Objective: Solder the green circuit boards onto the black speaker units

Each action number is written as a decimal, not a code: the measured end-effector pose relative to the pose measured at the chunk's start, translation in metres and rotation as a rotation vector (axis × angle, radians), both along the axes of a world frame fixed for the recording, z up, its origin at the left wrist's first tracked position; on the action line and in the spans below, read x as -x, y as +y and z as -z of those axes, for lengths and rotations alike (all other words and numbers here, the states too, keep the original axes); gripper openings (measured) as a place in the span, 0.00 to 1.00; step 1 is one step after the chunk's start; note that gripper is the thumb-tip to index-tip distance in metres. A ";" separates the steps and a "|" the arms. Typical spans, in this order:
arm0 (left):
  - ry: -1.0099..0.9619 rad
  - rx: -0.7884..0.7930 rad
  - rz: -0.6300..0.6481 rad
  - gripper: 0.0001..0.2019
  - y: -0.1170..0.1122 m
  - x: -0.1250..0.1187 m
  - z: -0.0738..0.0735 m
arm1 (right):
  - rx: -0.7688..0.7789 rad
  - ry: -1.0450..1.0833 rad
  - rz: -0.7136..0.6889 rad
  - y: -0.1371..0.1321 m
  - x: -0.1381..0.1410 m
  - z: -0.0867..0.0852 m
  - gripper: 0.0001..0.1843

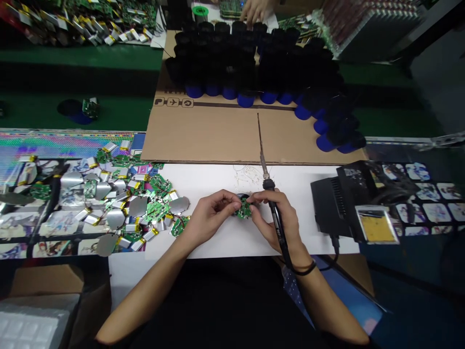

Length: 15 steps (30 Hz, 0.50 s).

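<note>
A small green circuit board [244,209] is pinched between my two hands, over the white work surface [203,177]. My left hand [215,213] grips its left edge with thumb and fingertips. On the other side my right hand [278,215] has its fingertips at the board's right edge and also holds a soldering iron [277,223]. The iron's tip points away from me, over the cardboard, clear of the board. Part of a dark round piece shows behind the board; most of it is hidden.
Left lies a heap of circuit boards with silver battery packs [123,194]. Dark cylinders with blue bases [247,100] crowd the cardboard sheet [203,133]. Right stands a black soldering station [332,203] beside a yellow sponge tray [378,226]. A co-worker's hand [256,9] appears at the top.
</note>
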State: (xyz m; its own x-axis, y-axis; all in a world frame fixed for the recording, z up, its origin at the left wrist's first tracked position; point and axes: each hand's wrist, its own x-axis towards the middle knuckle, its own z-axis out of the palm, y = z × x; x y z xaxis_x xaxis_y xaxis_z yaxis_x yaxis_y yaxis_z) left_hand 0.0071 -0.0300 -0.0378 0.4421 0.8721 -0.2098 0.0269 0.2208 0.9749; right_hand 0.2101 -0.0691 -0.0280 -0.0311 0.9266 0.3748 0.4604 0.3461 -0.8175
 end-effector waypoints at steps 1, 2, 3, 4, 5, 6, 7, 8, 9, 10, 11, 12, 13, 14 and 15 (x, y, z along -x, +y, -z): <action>-0.002 -0.003 0.013 0.14 0.000 0.000 0.000 | -0.022 -0.017 -0.033 0.002 -0.002 -0.001 0.22; -0.005 -0.007 0.023 0.13 0.001 0.000 -0.001 | -0.048 -0.036 -0.070 0.004 -0.002 -0.002 0.23; -0.009 -0.011 0.032 0.12 0.001 0.001 -0.001 | -0.075 -0.054 -0.103 0.005 -0.003 -0.003 0.24; -0.014 -0.017 0.041 0.11 0.002 0.001 -0.002 | -0.103 -0.069 -0.126 0.007 -0.003 -0.004 0.24; -0.020 -0.025 0.048 0.11 0.002 0.001 -0.003 | -0.127 -0.080 -0.143 0.009 -0.003 -0.005 0.24; -0.025 -0.033 0.055 0.10 0.003 0.001 -0.003 | -0.144 -0.088 -0.151 0.010 -0.002 -0.005 0.24; -0.026 -0.041 0.062 0.09 0.003 0.001 -0.004 | -0.151 -0.092 -0.153 0.011 -0.002 -0.006 0.24; -0.026 -0.051 0.068 0.09 0.003 0.002 -0.005 | -0.150 -0.091 -0.154 0.011 -0.002 -0.006 0.23; -0.025 -0.060 0.071 0.09 0.003 0.002 -0.006 | -0.145 -0.088 -0.152 0.012 -0.002 -0.006 0.23; -0.022 -0.071 0.076 0.08 0.003 0.003 -0.007 | -0.139 -0.083 -0.150 0.012 -0.002 -0.006 0.23; -0.017 -0.087 0.079 0.08 0.003 0.003 -0.008 | -0.132 -0.076 -0.142 0.011 -0.001 -0.005 0.22; -0.005 -0.110 0.081 0.08 0.002 0.003 -0.008 | -0.125 -0.068 -0.133 0.011 -0.001 -0.004 0.22; 0.014 -0.144 0.080 0.08 0.001 0.003 -0.009 | -0.114 -0.058 -0.124 0.010 -0.001 -0.003 0.23; 0.041 -0.195 0.075 0.08 0.000 0.003 -0.009 | -0.101 -0.047 -0.114 0.009 -0.001 -0.001 0.23; 0.075 -0.264 0.065 0.09 0.000 0.003 -0.008 | -0.087 -0.035 -0.104 0.008 -0.001 0.000 0.23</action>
